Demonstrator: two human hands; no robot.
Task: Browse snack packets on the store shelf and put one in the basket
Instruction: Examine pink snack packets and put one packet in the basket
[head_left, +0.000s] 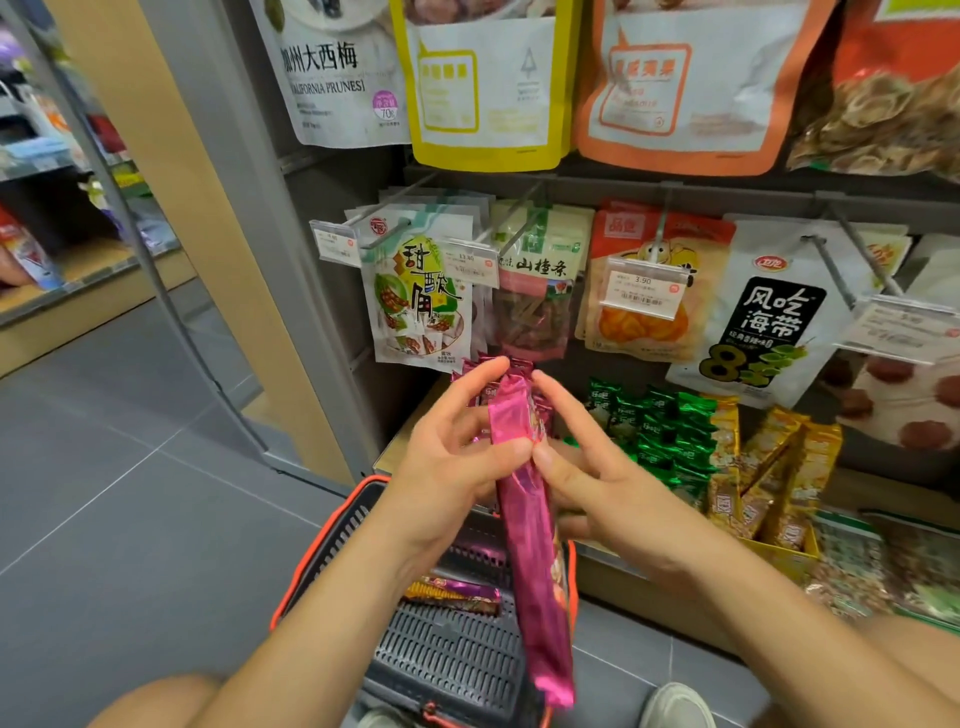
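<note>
Both hands hold a long pink foil snack packet (530, 545) upright over the basket. My left hand (457, 447) pinches its upper part from the left, and my right hand (582, 457) pinches it from the right. The grey basket with an orange rim (332, 535) sits on the floor below, with one purple and yellow packet (457, 592) lying in it. More pink packets (511, 364) stand on the low shelf behind my fingers.
Hanging snack bags (421, 301) with price tags fill the pegs above. Green packets (660, 436) and yellow packets (763, 467) stand in boxes on the low shelf to the right. Grey tiled floor (119, 493) lies to the left. My shoe (675, 706) is beside the basket.
</note>
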